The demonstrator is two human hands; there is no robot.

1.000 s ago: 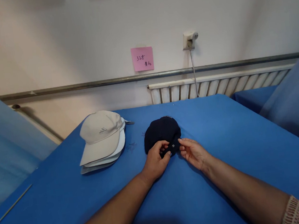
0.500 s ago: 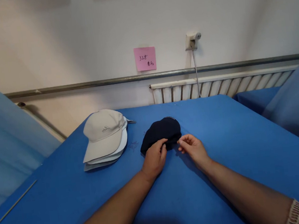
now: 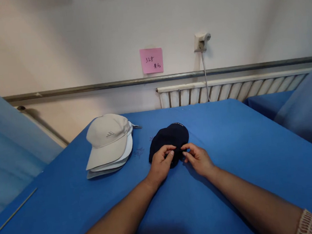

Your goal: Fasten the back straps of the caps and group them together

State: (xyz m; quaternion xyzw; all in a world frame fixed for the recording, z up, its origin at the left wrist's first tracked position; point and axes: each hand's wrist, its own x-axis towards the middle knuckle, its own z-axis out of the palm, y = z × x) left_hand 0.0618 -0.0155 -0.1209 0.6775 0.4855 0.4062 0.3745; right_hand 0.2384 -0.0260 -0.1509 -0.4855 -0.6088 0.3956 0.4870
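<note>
A dark navy cap (image 3: 171,137) lies on the blue-covered table (image 3: 232,153), just beyond my hands. My left hand (image 3: 161,164) pinches the cap's near edge with curled fingers. My right hand (image 3: 198,158) meets it from the right, fingertips pinched on the same near edge of the cap. What exactly lies between the fingertips is too small to make out. To the left sits a stack of pale caps (image 3: 108,144), a beige one on top.
A pink sticky note (image 3: 151,60) and a wall socket with a white cable (image 3: 201,43) are on the wall behind. A white radiator (image 3: 231,88) runs along the table's far edge. Blue fabric panels stand at both sides.
My right hand moved left to meet my left hand at the cap's near edge. The cap's rear strap, seen a second ago, is now hidden under my fingers.
</note>
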